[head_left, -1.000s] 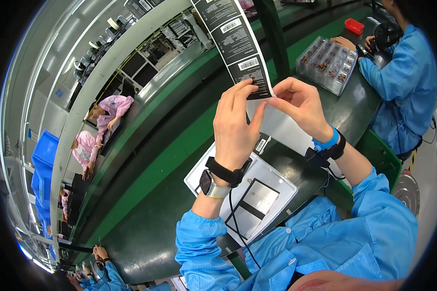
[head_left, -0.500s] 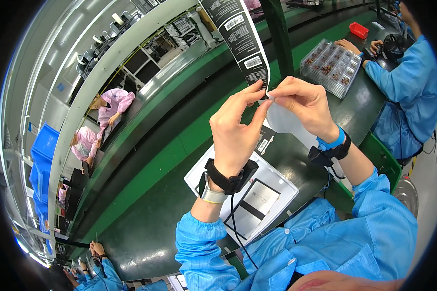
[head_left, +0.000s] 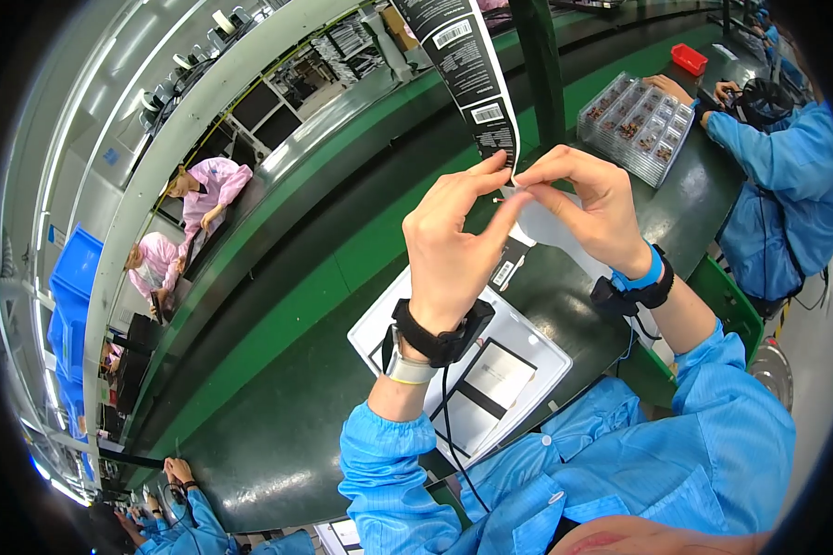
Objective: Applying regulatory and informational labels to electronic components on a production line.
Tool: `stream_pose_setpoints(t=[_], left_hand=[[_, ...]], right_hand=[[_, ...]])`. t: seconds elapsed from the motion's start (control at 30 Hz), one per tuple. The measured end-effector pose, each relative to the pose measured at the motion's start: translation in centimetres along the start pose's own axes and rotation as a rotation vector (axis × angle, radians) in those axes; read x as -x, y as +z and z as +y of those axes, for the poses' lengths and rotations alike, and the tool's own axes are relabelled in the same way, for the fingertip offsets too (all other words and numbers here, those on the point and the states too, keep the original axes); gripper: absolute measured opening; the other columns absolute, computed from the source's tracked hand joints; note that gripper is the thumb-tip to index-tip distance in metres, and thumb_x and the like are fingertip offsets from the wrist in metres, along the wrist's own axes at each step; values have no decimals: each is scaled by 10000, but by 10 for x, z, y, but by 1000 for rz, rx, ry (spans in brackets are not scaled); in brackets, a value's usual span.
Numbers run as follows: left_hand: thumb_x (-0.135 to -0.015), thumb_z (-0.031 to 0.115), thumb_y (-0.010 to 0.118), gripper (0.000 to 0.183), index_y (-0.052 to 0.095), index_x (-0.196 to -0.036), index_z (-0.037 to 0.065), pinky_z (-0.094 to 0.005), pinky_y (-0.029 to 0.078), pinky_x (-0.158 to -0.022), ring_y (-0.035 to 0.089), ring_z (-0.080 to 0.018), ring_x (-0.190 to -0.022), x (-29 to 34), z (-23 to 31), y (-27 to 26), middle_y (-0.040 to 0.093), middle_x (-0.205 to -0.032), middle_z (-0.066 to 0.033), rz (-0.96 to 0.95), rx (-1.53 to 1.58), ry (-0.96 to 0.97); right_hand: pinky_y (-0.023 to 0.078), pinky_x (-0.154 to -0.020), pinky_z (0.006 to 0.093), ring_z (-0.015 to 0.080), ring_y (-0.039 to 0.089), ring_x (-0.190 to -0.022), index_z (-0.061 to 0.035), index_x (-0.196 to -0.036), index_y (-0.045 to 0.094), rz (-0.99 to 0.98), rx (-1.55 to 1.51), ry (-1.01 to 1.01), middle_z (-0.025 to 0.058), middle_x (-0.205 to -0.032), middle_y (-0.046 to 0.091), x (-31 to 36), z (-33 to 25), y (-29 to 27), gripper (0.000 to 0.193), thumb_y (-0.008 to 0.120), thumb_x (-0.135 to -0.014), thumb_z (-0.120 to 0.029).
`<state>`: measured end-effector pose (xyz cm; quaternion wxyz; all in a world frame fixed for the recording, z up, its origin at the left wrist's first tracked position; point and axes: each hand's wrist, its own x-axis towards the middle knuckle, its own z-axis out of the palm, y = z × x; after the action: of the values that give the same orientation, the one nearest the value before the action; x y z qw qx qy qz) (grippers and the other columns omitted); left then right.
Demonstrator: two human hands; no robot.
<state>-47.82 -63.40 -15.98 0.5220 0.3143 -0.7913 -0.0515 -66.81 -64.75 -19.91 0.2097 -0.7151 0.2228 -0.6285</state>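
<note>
A long strip of black labels (head_left: 472, 83) with white printed patches hangs down from the top of the view. At its lower end my left hand (head_left: 449, 250) has index finger and thumb closed about the strip's edge. My right hand (head_left: 588, 203) pinches the same end, its fingertips meeting the left thumb. White backing paper (head_left: 557, 229) hangs below and behind the right fingers. Exactly what lies between the fingertips is partly hidden. Under my left wrist, a white tray (head_left: 553, 363) on the bench holds a flat piece with a silver rectangle (head_left: 500, 373) and black bands.
Stacked clear compartment trays (head_left: 634, 129) with small parts stand at right, a red bin (head_left: 688, 59) beyond. A dark post (head_left: 539, 79) rises behind the strip. A co-worker in blue (head_left: 791, 166) sits at right; people in pink (head_left: 215, 190) work across the green bench (head_left: 296, 398).
Both hands stay at the strip's lower end. The left thumb has shifted slightly up and right against the right fingertips. The whole view has moved a little.
</note>
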Motion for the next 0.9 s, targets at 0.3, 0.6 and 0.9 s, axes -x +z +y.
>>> stream_pose_setpoints(t=[0.3, 0.6, 0.9], left_hand=[[-889, -1, 789, 190, 786, -1078, 11, -323, 567, -933, 750, -218, -1063, 0, -10, 0, 778, -1153, -158, 7, 141, -91], [-932, 7, 744, 153, 778, -1081, 2, -315, 562, -937, 744, -185, -1039, 1, -16, 2, 777, -1164, -159, 19, 138, -54], [-1059, 129, 641, 213, 687, -1190, -33, -266, 570, -792, 726, -136, -910, 4, -64, -53, 740, -1062, -89, 332, 236, -391]], right_hand=[[550, -888, 302, 175, 700, -994, 14, -1121, 758, -30, -131, 33, 113, -1040, 740, -3, 7, 0, 220, 703, -914, 63], [545, -903, 313, 172, 692, -985, 12, -1110, 760, 10, -176, 60, 106, -1046, 735, -4, 10, 4, 219, 691, -913, 78], [525, -889, 284, 144, 686, -961, 15, -1091, 742, 126, 166, 164, 76, -1045, 744, 6, 27, -33, 187, 677, -920, 50]])
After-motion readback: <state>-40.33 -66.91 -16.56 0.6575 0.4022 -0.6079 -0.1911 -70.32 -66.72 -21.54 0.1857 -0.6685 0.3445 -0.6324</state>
